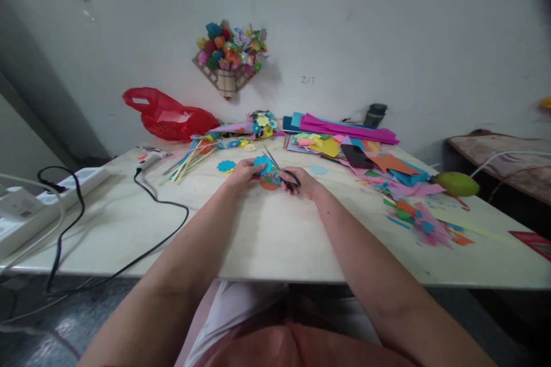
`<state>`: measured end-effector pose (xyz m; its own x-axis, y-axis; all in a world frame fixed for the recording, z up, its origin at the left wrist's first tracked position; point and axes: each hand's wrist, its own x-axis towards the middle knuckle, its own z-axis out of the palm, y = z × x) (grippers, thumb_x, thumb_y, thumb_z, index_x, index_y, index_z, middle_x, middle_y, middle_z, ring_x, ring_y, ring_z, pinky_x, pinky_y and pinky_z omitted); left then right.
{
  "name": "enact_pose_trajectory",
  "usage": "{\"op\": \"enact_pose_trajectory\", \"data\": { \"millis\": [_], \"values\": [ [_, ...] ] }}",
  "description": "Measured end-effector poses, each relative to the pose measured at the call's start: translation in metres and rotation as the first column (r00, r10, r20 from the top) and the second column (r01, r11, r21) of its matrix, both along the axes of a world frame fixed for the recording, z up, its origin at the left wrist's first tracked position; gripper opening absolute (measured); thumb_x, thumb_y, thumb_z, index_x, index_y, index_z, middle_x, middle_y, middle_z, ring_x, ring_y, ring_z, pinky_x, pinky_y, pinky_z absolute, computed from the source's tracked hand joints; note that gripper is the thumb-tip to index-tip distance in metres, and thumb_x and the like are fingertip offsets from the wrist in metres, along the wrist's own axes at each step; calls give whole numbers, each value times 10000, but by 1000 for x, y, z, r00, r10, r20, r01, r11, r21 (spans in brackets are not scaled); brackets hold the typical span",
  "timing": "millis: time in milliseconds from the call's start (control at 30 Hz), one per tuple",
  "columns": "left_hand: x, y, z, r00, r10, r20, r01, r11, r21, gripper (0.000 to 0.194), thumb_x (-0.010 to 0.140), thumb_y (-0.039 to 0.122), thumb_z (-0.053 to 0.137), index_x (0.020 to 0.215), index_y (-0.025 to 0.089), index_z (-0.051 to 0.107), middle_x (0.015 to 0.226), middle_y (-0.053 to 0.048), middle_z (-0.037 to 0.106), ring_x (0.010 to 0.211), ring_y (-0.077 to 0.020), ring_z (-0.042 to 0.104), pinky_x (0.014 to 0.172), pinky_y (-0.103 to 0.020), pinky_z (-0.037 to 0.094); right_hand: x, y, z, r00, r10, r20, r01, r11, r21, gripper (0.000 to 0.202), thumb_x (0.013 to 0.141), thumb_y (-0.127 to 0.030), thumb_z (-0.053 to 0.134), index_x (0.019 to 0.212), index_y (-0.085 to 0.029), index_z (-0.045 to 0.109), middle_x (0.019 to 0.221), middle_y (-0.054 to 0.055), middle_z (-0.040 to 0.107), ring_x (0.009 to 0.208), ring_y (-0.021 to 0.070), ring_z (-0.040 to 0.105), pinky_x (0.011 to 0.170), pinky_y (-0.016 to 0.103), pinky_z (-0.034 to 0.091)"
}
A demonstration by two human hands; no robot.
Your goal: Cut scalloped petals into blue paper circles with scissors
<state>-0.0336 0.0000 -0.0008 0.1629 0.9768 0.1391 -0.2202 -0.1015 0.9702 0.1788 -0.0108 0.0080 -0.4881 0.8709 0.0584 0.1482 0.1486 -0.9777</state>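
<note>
Near the middle of the table, my left hand [244,175] pinches a blue scalloped paper piece [262,164]. My right hand [301,182] is closed round the black handles of a pair of scissors [291,179], whose blades point up and left, beside the blue paper. Orange and other coloured round pieces [270,183] lie between and below the hands. Left of my left hand rests a blue flower-shaped piece [226,166] with yellow under it. A pale blue disc [318,170] lies right of my right hand.
A glue gun [151,157] and its black cord [163,202] lie at left, near paper strips [191,163] and a red bag [172,117]. Coloured sheets [344,132], a dark phone [356,156], paper scraps [426,223] and a green oval object [457,183] occupy the right.
</note>
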Motion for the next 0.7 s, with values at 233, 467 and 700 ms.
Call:
{"op": "enact_pose_trajectory", "data": {
  "millis": [233,467,700],
  "values": [
    [1,0,2,1000,-1,-14,1,999,33,451,600,471,930,716,147,638,593,12,613,475,-72,515,452,-190,413,0,-3,3,1000,-2,-2,2,1000,-13,262,883,-377,683,775,-145,628,559,-8,633,378,66,517,318,163,276],
    [1,-4,6,999,-2,-49,4,998,57,455,657,490,895,722,151,598,539,32,571,432,-59,488,443,-180,386,-1,-9,8,1000,-19,-2,19,999,-37,286,856,-401,717,779,-140,626,534,-15,614,369,69,503,318,167,257],
    [2,-4,6,998,-16,-55,18,999,31,422,684,448,874,735,163,568,563,37,575,409,-63,491,422,-189,390,-2,-7,7,998,-58,3,58,997,-45,260,901,-332,674,734,-153,583,521,-17,608,354,60,487,313,162,246]
  ]
}}
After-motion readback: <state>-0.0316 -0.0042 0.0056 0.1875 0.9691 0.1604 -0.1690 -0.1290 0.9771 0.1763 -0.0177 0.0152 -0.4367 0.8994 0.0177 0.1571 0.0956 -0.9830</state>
